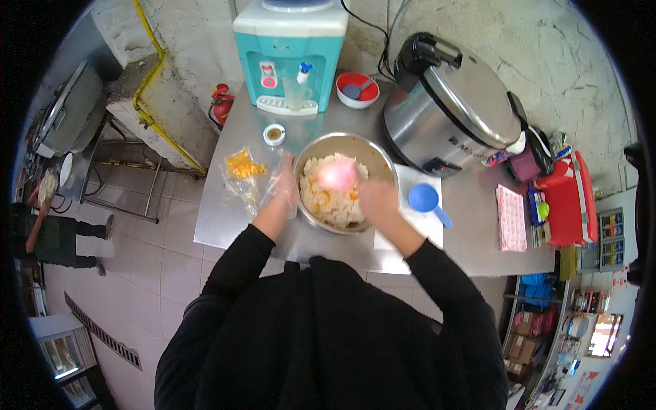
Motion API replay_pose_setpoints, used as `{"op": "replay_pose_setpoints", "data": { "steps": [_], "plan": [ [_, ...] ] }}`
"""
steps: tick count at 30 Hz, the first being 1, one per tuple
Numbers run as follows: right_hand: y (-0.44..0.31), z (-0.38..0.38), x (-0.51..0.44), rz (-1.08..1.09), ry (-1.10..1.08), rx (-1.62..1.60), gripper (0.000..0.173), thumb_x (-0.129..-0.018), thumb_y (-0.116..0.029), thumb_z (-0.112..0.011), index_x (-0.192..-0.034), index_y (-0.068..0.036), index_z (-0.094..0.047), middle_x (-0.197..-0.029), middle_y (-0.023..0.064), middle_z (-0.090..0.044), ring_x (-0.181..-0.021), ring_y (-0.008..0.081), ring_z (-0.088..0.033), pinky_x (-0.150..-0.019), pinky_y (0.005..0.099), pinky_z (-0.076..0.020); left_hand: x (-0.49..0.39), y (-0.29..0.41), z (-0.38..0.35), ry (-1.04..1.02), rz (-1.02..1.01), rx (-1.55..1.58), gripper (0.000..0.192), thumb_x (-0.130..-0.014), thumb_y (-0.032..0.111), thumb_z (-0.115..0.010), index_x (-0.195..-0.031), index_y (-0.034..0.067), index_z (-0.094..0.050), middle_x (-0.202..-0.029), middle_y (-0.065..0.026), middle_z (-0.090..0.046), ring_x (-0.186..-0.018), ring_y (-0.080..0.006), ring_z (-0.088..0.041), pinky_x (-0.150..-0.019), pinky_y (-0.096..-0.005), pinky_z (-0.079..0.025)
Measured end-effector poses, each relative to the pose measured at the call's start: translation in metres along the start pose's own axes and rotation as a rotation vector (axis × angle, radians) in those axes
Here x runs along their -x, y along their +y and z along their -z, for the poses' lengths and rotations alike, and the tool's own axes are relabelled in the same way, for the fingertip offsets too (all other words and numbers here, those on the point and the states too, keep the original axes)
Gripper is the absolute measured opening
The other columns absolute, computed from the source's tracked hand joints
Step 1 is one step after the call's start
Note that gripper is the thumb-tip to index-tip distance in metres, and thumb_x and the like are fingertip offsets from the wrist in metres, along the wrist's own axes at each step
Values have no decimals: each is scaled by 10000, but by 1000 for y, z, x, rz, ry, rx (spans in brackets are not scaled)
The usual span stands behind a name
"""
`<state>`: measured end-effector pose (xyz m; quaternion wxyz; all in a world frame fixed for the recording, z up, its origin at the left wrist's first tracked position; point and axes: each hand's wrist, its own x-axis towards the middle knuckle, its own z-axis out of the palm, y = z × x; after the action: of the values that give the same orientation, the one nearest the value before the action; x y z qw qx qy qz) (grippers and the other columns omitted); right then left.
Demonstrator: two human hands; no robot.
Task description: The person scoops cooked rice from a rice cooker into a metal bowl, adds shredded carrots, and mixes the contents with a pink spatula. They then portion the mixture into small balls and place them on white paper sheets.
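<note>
A steel mixing bowl (382, 159) holds cooked rice (328, 205) with yellow-orange bits in it. My left hand (283, 187), in a clear plastic glove, rests against the bowl's left rim. Over the bowl's right side, my right hand (378, 200) is curled around the handle of a pink rice paddle (338, 174). The paddle's head is blurred above the rice, and its handle is hidden by my fingers. Left of the bowl lies an open plastic bag (246, 171) with yellow-orange crumbs. To the right, a blue scoop (424, 198) sits on white paper (410, 230).
Behind the bowl stand a teal water dispenser (289, 51), a red-and-white bowl (358, 91) with a spoon, and a large steel rice cooker (456, 113). A small jar (274, 135) is near the bag. On the right are folded cloth (511, 218) and a red cooler box (569, 200). Another person (56, 233) stands far left.
</note>
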<state>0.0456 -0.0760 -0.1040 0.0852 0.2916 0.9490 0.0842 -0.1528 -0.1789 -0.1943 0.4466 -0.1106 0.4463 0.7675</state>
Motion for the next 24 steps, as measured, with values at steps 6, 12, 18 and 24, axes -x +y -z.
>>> {"op": "replay_pose_setpoints", "data": {
  "steps": [6, 12, 18, 24],
  "plan": [
    [61, -49, 23, -198, -146, -410, 405, -953, -256, -544, -1338, -129, -522, -908, 209, -702, -832, 381, -698, -725, 500, -550, 27, 9, -27, -22, -432, -381, 355, -978, 304, -603, -1088, -23, -688, -1035, -97, -693, -918, -170, -635, -813, -330, -516],
    [7, -59, 30, 90, 61, -1053, 287, -920, -286, -635, -1013, -26, -711, -810, 157, -698, -721, 281, -677, -649, 426, -513, 71, 14, -57, 3, -405, -333, 279, -969, 240, -628, -1082, -8, -690, -995, -85, -701, -853, -165, -647, -780, -315, -523],
    [27, -32, 21, -229, -695, -1663, 414, -904, -374, -679, -1176, -62, -676, -685, 5, -604, -560, 124, -550, -523, 295, -455, 69, 13, -43, -28, -223, -102, 372, -950, 294, -650, -1175, -2, -643, -1091, -115, -674, -965, -203, -644, -854, -339, -536],
    [33, -1, 32, -62, 154, -456, 511, -904, -243, -635, -1381, -98, -522, -698, 111, -665, -617, 221, -684, -521, 385, -531, 54, 1, -4, 38, -277, -393, 523, -937, 379, -643, -1273, -19, -584, -1273, -139, -601, -1123, -228, -589, -964, -361, -487]
  ]
}}
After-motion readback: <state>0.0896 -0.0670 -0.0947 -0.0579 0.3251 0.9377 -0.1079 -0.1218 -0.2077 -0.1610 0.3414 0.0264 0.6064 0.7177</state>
